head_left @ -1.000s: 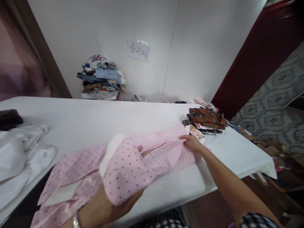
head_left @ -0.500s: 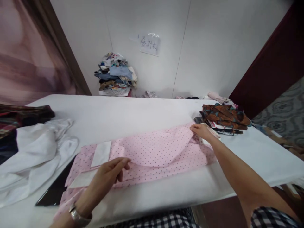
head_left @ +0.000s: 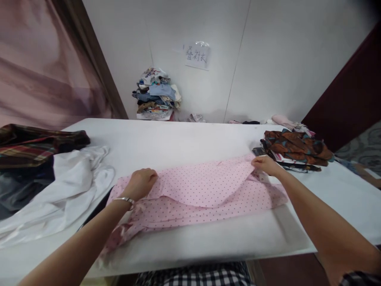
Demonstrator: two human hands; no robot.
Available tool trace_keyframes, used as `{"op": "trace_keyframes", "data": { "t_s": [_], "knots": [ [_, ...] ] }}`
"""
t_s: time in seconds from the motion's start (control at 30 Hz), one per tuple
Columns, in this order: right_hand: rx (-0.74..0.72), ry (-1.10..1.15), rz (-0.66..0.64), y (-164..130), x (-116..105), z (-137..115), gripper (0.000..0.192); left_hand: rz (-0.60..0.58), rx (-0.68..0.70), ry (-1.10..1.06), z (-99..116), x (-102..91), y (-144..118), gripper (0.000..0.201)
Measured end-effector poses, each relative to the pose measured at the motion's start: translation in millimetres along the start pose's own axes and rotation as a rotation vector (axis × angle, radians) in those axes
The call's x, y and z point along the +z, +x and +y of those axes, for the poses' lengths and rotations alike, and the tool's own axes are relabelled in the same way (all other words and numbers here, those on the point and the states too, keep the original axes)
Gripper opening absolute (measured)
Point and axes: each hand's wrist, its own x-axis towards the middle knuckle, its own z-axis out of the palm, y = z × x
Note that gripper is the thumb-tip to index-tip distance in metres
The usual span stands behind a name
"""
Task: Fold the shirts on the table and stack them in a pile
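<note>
A pink shirt with small dark dots (head_left: 205, 184) lies lengthwise across the white table in front of me, its upper layer folded over and a curved edge showing. My right hand (head_left: 264, 164) pinches this layer near the shirt's right end, fingers closed on the cloth. At the far left part of the shirt, my left hand (head_left: 143, 182) has its fingers curled down on the fabric; the fingertips are partly hidden. Below the left wrist the cloth is bunched. A black flat thing (head_left: 97, 208) peeks out from under the shirt's left end.
White cloth (head_left: 74, 178) and a dark plaid garment (head_left: 32, 149) lie heaped at the left. Folded clothes with a brown patterned one on top (head_left: 297, 147) sit at the right. A tall clothes pile (head_left: 157, 95) stands by the wall beyond the white table (head_left: 184, 139).
My left hand has moved up and away from me, from the shirt's near side to its far edge, covering the white pieces. My right hand keeps its pinch. The view has shifted left.
</note>
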Motion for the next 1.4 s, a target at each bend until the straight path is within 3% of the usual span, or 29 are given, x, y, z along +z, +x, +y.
{"op": "trace_keyframes", "data": {
  "t_s": [0.1,0.27,0.47,0.6,0.77,0.87,0.97,1.07,1.2,1.4],
  "knots": [
    [0.014,-0.008,0.061,12,-1,-5,0.030,0.052,0.018,-0.059,-9,0.5,-1,0.034],
    [0.100,-0.322,0.017,27,10,-21,0.020,-0.020,0.114,0.001,-13,6.2,8,0.039],
    [0.077,-0.370,0.064,27,7,-24,0.024,0.028,0.001,0.025,-13,-5.8,11,0.032],
    [0.126,-0.346,0.099,34,17,-25,0.023,-0.023,-0.070,0.037,-15,3.6,14,0.032],
    [0.140,-0.221,0.136,41,42,-17,0.022,-0.010,-0.010,0.084,-23,15.7,15,0.034],
    [0.174,-0.134,0.250,36,36,-10,0.033,0.027,0.017,0.120,-28,16.1,14,0.038],
    [0.213,-0.093,0.339,26,18,-5,0.040,-0.010,0.006,0.157,-28,8.8,14,0.035],
    [0.199,-0.081,0.321,12,7,-7,0.035,-0.042,0.007,0.172,-24,-8.0,19,0.033],
    [0.133,-0.097,0.251,-8,22,-17,0.032,0.019,-0.065,0.193,-27,-25.7,28,0.037],
    [-0.019,-0.166,0.113,-28,52,-28,0.024,-0.196,-0.119,0.298,-49,-6.8,43,0.034]
  ]
}}
